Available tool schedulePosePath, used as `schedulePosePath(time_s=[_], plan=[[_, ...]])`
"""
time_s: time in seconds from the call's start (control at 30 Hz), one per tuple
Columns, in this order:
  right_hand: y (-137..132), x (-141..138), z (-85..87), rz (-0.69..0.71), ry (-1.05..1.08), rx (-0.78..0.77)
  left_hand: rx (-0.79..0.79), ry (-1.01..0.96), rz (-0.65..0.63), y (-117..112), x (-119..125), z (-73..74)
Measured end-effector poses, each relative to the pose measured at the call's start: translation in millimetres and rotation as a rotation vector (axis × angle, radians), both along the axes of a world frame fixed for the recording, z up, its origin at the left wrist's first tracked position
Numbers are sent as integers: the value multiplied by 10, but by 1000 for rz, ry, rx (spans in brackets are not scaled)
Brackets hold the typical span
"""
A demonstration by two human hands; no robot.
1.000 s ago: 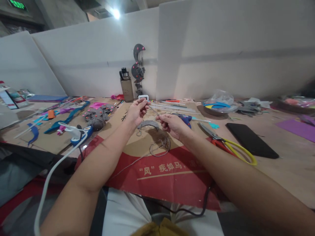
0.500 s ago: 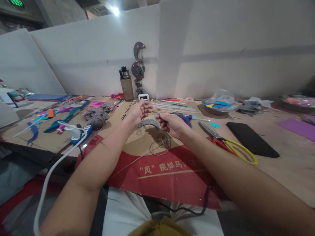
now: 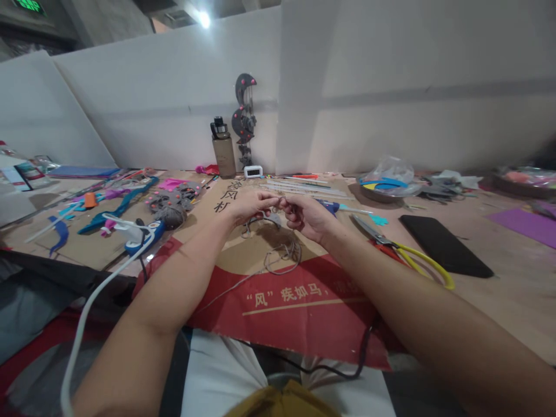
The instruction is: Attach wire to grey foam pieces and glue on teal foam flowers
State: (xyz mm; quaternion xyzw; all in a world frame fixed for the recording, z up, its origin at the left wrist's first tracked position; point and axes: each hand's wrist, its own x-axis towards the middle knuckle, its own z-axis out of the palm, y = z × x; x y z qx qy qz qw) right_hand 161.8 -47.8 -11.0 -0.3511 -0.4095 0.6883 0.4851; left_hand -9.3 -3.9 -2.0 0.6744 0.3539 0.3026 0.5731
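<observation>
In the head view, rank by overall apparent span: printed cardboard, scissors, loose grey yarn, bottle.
1. Printed cardboard
2. Scissors and loose grey yarn: too alike to rank
3. Bottle

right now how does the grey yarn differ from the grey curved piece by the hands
The grey yarn is a thin strand, while the grey curved piece is a broader band. The yarn lies in loose loops with a trailing tail; the curved piece shows as an arc. The yarn lies nearer the person, whereas the curved piece sits farther off, partly hidden by the left hand. Both are grey and show against the printed cardboard.
</observation>
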Motion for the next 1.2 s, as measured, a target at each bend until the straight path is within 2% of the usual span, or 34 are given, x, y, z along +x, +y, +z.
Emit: schedulePosePath(time_s=[0.07,0.23,0.4,0.53,0.7,1.03,1.2], plan=[[-1,10,15,1,3,-4,21,47,-14,11,-4,-16],[-11,33,41,-27,-4,-6,4,68,41,24,-26,-14],[-3,45,49,-23,5,-6,-28,28,-5,19,-28,-6],[11,53,46,-10,20,1,15,72,-17,11,0,-36],[17,62,40,-17,22,7,67,83,38,-13,23,-53],[46,88,42,-67,-28,-39,104,81,143,61,-128,43],[53,96,45,-66,-49,-57,73,44,139,124,-217,77]])
